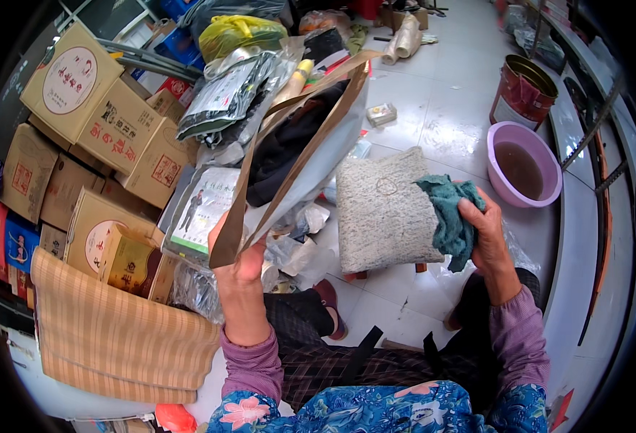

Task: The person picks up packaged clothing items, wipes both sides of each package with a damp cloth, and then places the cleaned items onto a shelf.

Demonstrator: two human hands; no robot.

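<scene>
My left hand (242,257) grips the brown edge of an upright bag (323,178) with pale sides; dark fabric (291,143) shows inside its mouth. A crumpled green cloth (453,216) is held in my right hand (488,233), between thumb and fingers. Beside that cloth, and partly behind it, lies a speckled grey-white cushion (385,216), on what may be a low stool. The bag leans over packaged goods, and its lower part is hidden.
On the left stand stacked cardboard boxes (117,127) and a striped orange mat (117,330). Plastic-wrapped packages (226,97) are heaped behind the bag. At right, a purple basin (553,173) holds murky water beside a red metal bucket (518,111). A shelf rack runs along the right side.
</scene>
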